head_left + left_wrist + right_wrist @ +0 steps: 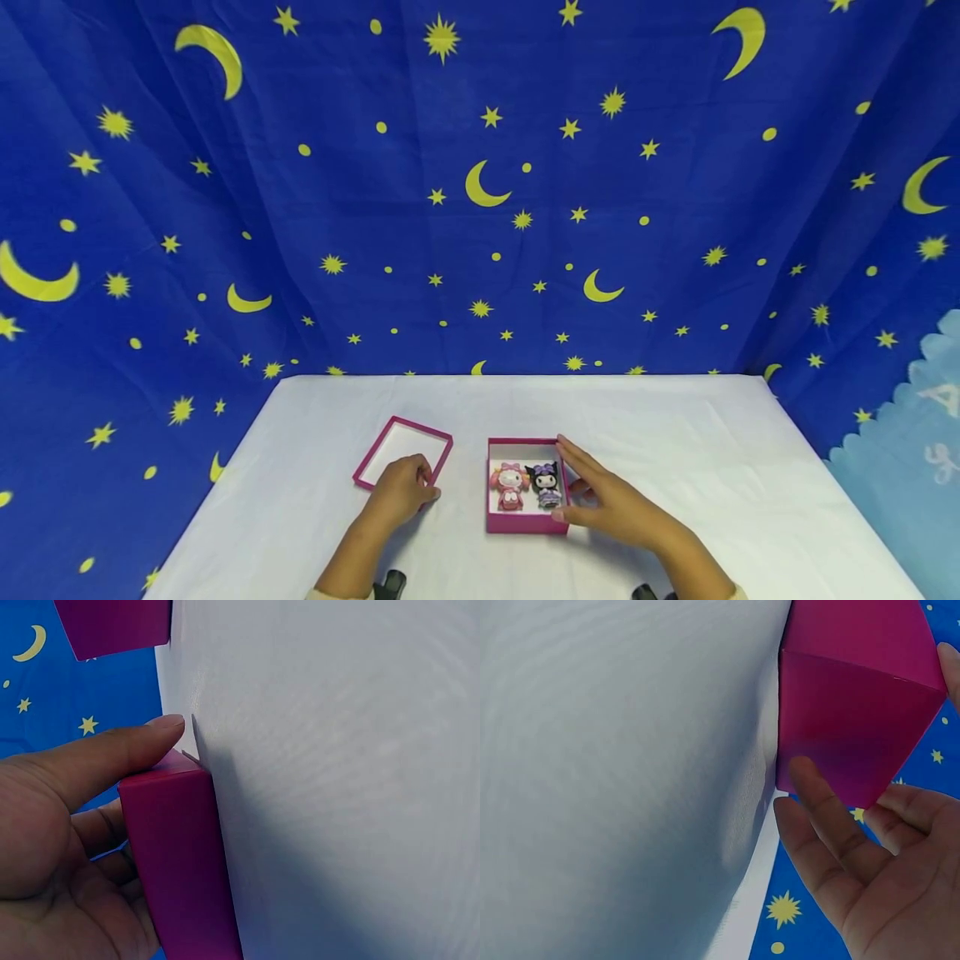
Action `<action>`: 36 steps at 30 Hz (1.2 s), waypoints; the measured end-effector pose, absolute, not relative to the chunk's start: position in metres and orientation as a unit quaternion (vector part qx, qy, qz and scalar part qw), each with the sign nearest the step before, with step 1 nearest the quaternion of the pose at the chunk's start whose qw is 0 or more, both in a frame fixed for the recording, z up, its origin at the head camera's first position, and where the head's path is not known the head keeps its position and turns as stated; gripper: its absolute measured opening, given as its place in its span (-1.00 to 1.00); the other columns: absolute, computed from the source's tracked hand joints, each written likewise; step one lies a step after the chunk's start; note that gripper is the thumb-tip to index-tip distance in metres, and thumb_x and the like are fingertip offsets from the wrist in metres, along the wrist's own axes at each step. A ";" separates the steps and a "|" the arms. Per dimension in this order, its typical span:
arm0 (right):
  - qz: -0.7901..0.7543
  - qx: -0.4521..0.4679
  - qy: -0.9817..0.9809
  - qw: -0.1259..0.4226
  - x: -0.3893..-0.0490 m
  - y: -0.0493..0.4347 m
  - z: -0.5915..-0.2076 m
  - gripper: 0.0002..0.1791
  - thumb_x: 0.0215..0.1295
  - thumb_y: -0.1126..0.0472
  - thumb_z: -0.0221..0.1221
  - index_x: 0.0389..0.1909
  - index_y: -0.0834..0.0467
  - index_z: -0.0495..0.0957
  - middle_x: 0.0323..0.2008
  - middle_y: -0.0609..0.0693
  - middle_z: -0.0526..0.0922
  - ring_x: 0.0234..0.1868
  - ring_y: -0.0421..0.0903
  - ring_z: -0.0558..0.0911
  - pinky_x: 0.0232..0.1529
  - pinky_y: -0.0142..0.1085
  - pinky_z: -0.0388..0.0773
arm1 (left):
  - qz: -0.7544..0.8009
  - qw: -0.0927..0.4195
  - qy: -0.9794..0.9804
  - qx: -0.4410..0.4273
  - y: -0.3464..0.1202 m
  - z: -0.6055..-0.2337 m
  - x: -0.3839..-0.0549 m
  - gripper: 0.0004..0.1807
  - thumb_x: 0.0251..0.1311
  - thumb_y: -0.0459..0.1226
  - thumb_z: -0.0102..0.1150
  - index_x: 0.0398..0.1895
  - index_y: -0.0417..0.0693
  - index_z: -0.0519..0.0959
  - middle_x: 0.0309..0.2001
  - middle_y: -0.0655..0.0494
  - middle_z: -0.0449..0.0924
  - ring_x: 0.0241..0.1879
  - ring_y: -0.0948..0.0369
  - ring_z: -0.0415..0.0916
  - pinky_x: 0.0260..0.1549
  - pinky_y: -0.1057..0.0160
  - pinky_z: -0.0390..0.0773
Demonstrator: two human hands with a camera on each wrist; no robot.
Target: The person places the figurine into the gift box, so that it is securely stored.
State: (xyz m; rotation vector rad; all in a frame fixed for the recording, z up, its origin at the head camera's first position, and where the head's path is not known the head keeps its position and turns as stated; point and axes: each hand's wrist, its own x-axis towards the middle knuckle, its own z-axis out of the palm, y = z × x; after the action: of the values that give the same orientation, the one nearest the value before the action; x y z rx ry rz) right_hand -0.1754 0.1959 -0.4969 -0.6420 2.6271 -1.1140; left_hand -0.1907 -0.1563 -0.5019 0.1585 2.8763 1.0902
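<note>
In the head view an open pink box [527, 523] with a white inside holds two small figures side by side. One figure [510, 487] is pink and white; the other figure [547, 485] is black, white and purple. My right hand [618, 504] spans the box's right side, thumb at the front corner and index finger at the back corner. To the left lies a matching box lid [365, 483], its white inside facing up. My left hand [397, 496] holds the lid by its near right corner. In the left wrist view the thumb lies over the lid's corner [176, 847], fingers beyond it.
A white cloth [675, 417] covers the table. Behind and beside it hangs a blue curtain [420, 192] with yellow moons and stars. A light blue scalloped panel [907, 450] with white lettering is at the right edge.
</note>
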 end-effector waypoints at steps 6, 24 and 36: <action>-0.383 -0.223 0.890 0.112 -0.178 0.196 -0.497 0.10 0.19 -0.34 0.28 0.63 -0.23 -0.12 0.65 -0.12 -0.03 0.00 -0.29 0.63 0.14 -0.16 0.61 | 0.351 0.016 0.935 0.054 -0.157 -0.504 -0.192 -0.78 -0.01 -0.38 0.48 -0.46 -0.12 0.54 -0.57 0.18 0.42 -0.54 0.29 0.33 -0.56 0.39 0.33; -0.391 -0.228 0.883 0.126 -0.179 0.196 -0.498 0.09 0.23 -0.31 0.28 0.63 -0.26 -0.16 0.66 -0.09 -0.07 0.04 -0.23 0.63 0.14 -0.19 0.62 | 0.359 -0.080 0.930 0.008 -0.159 -0.491 -0.186 -0.87 0.19 -0.38 0.33 -0.45 -0.08 0.57 -0.56 0.18 0.39 -0.53 0.28 0.30 -0.59 0.40 0.33; -0.397 -0.228 0.881 0.125 -0.177 0.196 -0.499 0.12 0.23 -0.30 0.28 0.65 -0.09 -0.13 0.66 -0.09 -0.09 0.02 -0.25 0.63 0.14 -0.22 0.61 | 0.387 -0.183 0.904 -0.015 -0.155 -0.482 -0.184 -0.85 0.10 -0.37 0.37 -0.31 -0.09 0.58 -0.50 0.13 0.46 -0.47 0.25 0.33 -0.51 0.37 0.33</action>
State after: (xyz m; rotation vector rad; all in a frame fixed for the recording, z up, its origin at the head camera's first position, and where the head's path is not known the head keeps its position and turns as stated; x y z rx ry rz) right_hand -0.1774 0.1958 -0.4986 -0.6639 2.5664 -1.1556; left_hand -0.1841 -0.1550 -0.4823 -0.0537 3.2260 1.3822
